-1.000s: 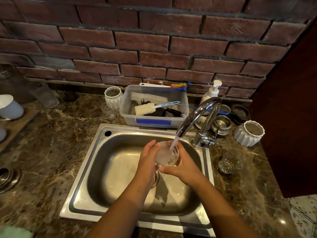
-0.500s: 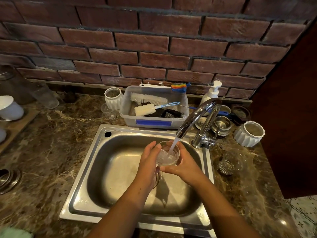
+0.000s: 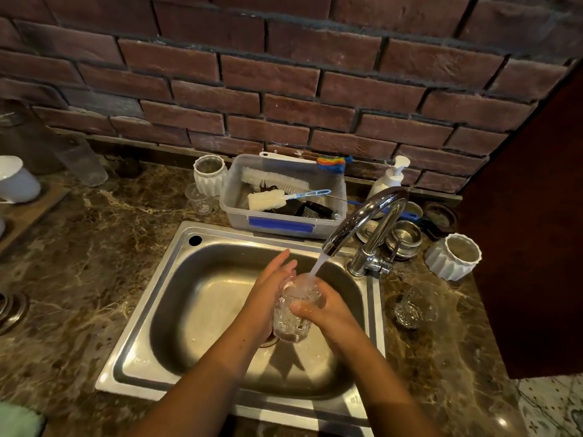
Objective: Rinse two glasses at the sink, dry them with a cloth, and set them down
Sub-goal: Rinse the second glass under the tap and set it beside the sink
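A clear patterned glass is held upright over the steel sink, under the running stream from the tap. My left hand presses flat against its left side, fingers straight and pointing up. My right hand wraps the glass from the right, thumb across its front. Water fills the glass to the rim. A second clear glass stands on the marble counter right of the sink. A pale green cloth shows at the bottom left corner.
Behind the sink sits a plastic tub with brushes, flanked by a white ribbed cup and a small glass. Right of the tap are steel bowls, a soap pump and another white ribbed cup. A dark cabinet rises at right.
The glass has dropped lower and tilted so more of its side shows. My left hand has flattened against it, fingers now extended upward. Water keeps running.
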`<state>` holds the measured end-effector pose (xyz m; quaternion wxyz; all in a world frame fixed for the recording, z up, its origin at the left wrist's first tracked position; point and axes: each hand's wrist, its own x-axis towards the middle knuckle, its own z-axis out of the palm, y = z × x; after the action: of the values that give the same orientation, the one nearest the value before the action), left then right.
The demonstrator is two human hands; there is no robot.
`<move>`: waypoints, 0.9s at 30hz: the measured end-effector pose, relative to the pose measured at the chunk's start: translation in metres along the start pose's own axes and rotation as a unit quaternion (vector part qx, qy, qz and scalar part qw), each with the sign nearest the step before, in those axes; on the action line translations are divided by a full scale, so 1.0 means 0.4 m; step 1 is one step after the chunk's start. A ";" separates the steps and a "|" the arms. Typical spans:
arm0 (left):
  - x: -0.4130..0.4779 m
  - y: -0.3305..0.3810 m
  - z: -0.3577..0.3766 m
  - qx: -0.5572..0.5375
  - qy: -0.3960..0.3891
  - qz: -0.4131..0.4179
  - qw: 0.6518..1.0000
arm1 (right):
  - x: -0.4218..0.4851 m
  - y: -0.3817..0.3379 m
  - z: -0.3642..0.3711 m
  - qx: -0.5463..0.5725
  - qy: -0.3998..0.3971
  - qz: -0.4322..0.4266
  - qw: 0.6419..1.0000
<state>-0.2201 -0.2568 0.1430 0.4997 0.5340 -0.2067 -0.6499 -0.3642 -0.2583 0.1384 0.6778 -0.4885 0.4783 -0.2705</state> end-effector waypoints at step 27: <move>-0.075 -0.110 0.018 -0.169 0.080 -0.242 0.952 | -0.005 0.033 0.074 -0.178 0.211 0.032 0.960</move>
<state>-0.2475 -0.2142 0.1248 0.4256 0.5256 0.0819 -0.7321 -0.3392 -0.2398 0.1290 0.4716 -0.5173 0.6667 -0.2557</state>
